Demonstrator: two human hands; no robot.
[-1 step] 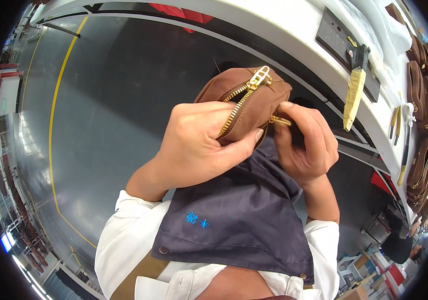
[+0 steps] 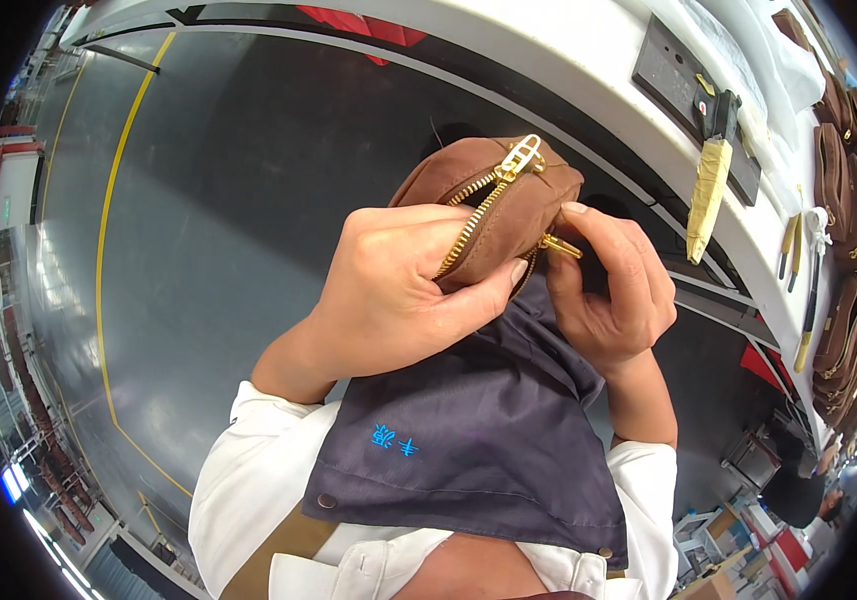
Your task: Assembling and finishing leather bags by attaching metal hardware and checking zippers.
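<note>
A small brown zippered pouch (image 2: 509,215) is held up in front of my dark apron (image 2: 479,420). My left hand (image 2: 399,275) grips it, fingers reaching into the part-unzipped opening and thumb pressed on the outer side. A large gold zipper pull (image 2: 523,156) stands at the upper end of that opening. On the pouch's right side hangs a second, smaller gold zipper pull (image 2: 561,246). My right hand (image 2: 617,275) is at that side, thumb and index finger bent beside the smaller pull, the index fingertip against the pouch edge.
A white table (image 2: 589,90) curves along the far and right sides. On it lie a black plate (image 2: 664,75), a tool with a yellow-wrapped handle (image 2: 711,190), scissors or pliers-like tools (image 2: 794,245) and several brown pouches (image 2: 839,320). Another person (image 2: 799,490) is at the lower right.
My right thumb has slid slightly down off the smaller zipper pull, which now shows more fully. The pouch and my left hand have hardly moved.
</note>
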